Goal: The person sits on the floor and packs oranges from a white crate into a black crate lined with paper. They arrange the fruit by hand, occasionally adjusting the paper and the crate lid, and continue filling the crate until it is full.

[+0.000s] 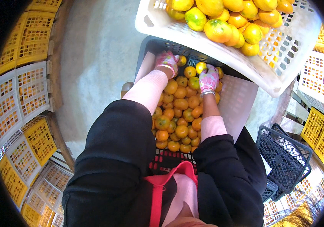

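A dark plastic crate (164,42) stands before me, filled with orange and green-tinged mandarins (181,103). Pale liner sheets (235,99) fold out over its sides. My left hand (167,61), in a floral glove, reaches into the far left corner, its thumb against a mandarin (182,61); the palm side is hidden. Further right, my right hand (209,79), gloved the same way, has its fingers on a yellow mandarin (201,67) above the others. More fruit lies beneath and beside that hand.
A white perforated crate (289,61) with larger yellow-orange citrus (218,29) tilts over the dark crate's far right. Black crates (283,156) stand at right. Stacked yellow crates (34,37) and white crates (20,95) of fruit line the left. Concrete floor (94,56) lies between.
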`<control>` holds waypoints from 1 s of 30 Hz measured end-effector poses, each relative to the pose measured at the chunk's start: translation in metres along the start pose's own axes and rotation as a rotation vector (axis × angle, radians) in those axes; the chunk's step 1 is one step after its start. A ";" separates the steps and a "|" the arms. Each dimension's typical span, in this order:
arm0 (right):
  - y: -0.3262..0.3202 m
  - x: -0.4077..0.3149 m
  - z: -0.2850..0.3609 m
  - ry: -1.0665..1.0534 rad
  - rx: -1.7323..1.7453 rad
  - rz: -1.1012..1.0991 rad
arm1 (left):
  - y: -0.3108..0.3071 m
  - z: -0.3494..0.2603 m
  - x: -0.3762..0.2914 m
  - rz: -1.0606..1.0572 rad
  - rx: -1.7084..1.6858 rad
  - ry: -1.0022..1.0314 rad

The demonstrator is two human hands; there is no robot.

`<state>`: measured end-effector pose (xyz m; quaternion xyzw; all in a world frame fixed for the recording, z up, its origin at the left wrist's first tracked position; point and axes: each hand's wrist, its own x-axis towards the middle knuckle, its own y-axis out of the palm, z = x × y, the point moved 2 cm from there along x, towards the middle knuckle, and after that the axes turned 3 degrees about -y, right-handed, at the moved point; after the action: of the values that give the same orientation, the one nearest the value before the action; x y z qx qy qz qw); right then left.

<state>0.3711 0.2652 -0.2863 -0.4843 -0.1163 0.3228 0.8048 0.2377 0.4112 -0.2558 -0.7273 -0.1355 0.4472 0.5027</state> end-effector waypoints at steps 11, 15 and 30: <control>0.027 0.004 -0.016 0.144 0.076 0.025 | 0.021 -0.005 0.007 -0.182 -0.276 -0.110; 0.027 -0.002 -0.028 0.116 0.351 -0.083 | 0.030 -0.002 0.012 -0.140 -0.502 -0.131; 0.004 -0.024 0.067 -0.007 -0.037 0.527 | 0.000 -0.015 -0.013 -0.199 0.114 0.341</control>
<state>0.3179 0.2984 -0.2530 -0.5116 0.0051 0.5207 0.6835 0.2423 0.3939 -0.2477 -0.7459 -0.0940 0.2728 0.6004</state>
